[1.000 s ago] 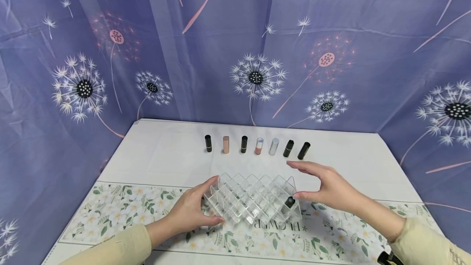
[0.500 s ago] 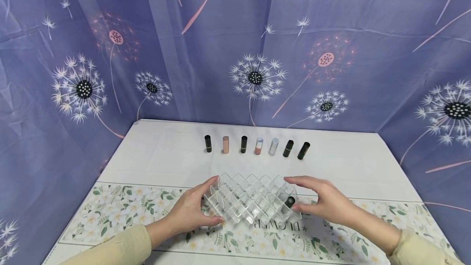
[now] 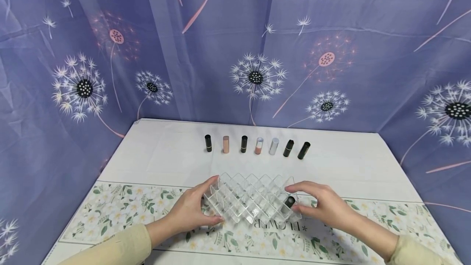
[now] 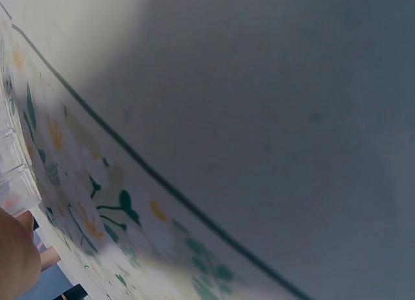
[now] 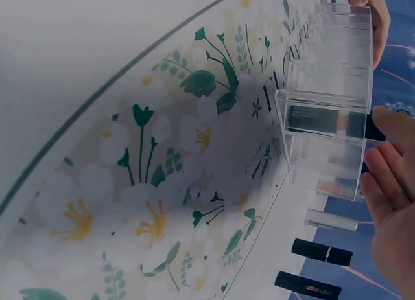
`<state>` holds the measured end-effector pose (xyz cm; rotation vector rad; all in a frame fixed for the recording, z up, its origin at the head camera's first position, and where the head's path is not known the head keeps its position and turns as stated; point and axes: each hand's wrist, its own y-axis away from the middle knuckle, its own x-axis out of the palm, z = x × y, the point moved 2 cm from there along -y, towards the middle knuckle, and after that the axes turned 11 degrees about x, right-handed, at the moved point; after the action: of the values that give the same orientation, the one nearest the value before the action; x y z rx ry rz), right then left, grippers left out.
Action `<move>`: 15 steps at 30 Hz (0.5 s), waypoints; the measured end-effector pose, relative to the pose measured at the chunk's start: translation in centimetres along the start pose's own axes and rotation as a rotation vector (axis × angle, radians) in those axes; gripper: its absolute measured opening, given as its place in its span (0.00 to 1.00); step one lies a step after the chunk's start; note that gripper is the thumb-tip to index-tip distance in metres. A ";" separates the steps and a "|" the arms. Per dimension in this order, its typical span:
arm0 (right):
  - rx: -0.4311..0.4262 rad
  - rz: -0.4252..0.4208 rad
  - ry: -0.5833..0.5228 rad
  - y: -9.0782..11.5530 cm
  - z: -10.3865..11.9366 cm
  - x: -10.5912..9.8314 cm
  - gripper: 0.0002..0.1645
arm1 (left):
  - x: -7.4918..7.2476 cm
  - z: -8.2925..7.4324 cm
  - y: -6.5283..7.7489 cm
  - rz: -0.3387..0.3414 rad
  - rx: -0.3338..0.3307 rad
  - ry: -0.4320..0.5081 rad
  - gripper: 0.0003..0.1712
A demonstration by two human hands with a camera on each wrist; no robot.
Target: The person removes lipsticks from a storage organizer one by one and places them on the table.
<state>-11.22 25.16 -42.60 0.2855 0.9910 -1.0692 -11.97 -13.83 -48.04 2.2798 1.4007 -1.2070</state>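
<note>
A clear diamond-celled lipstick organizer [image 3: 250,199] stands on the table before me. My left hand [image 3: 189,207] grips its left end, thumb at the near corner and fingers at the far one. One black lipstick [image 3: 290,202] sits in a cell at the right end; its top pokes out in the right wrist view. Around that end my right hand [image 3: 327,203] is held with thumb and fingers apart, the thumb close beside the lipstick. Whether the thumb touches it I cannot tell. The left wrist view catches only the organizer's edge [image 4: 16,186] and part of the left hand [image 4: 16,254].
Several lipsticks stand in a row behind the organizer: black ones at both ends, a rose-gold one [image 3: 226,144], a pink-and-silver one [image 3: 259,146] and a silver one [image 3: 274,146] between. Beneath the organizer runs a floral mat strip [image 3: 147,212]. A blue dandelion-print curtain [image 3: 206,72] encloses the table.
My right hand has come down and nearer to the organizer's right end, its fingers drawing closer to the thumb. The left hand, the organizer and the row of lipsticks stay put.
</note>
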 end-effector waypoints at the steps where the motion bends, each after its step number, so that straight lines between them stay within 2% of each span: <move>1: -0.004 -0.002 -0.001 0.0 0.0 0.1 0.34 | 0.0 0.0 0.0 -0.001 0.000 0.000 0.68; 15: -0.057 -0.019 -0.023 -0.1 -0.1 0.5 0.34 | -0.1 -0.1 0.1 0.000 -0.005 0.014 0.68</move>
<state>-11.33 24.86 -42.99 0.2164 1.0035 -1.0576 -11.92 -13.91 -47.91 2.2891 1.4071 -1.1880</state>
